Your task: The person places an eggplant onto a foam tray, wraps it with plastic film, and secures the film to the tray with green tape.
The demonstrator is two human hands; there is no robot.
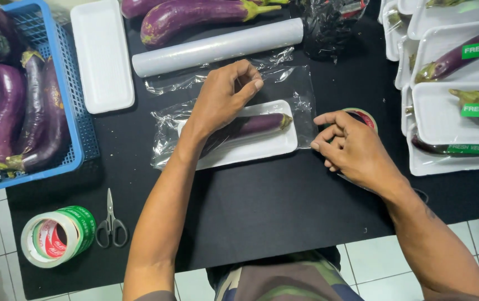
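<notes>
Left hand (225, 100): rests on the eggplant (256, 124), fingers curled loosely, gripping nothing firmly.
Right hand (351, 146): half-curled beside the film's right edge, over a tape roll (364, 116); whether it pinches anything I cannot tell.
Eggplant: lies lengthwise in 1 white foam tray (262, 146).
Tray: sits on clear plastic film (298, 92), mid black mat (284, 200).
Nearby: film roll (217, 47), scissors (110, 223), blue basket (75, 120).

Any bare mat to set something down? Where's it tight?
Biggest free patch: black mat in front of the foam tray, between the forearms. A smaller one lies between the blue basket and that tray, above the scissors. Crowded: the top edge by the film roll and loose eggplants, and the right side's stacked wrapped trays beside the right hand.
</notes>
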